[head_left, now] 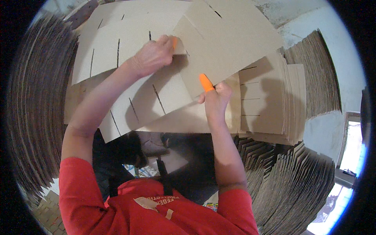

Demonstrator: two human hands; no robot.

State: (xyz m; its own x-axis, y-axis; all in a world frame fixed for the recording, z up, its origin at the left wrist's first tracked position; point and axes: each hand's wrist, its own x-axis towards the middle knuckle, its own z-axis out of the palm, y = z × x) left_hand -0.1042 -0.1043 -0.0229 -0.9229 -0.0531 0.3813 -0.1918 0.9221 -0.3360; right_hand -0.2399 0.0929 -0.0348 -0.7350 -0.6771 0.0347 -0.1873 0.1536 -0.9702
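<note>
My left hand [154,56] is closed at a small raised flap of a tan cardboard sheet [231,35], with a bit of orange covering showing at its fingertips. The sheet lies slanted across other slotted cardboard pieces. On its lower edge my right hand [217,98] is clamped, the thumb in an orange finger cover [205,82] on top and the other fingers partly hidden beneath. Under my left forearm is a slotted cardboard sheet [145,102] with dark slits, and another slotted sheet [107,47] lies beyond it.
A pile of slotted cardboard [262,100] sits at the table's right. Tall stacks of cardboard stand at the left [39,102], the far right [317,74] and the lower right [290,184]. The wooden tabletop [188,121] shows along its near edge.
</note>
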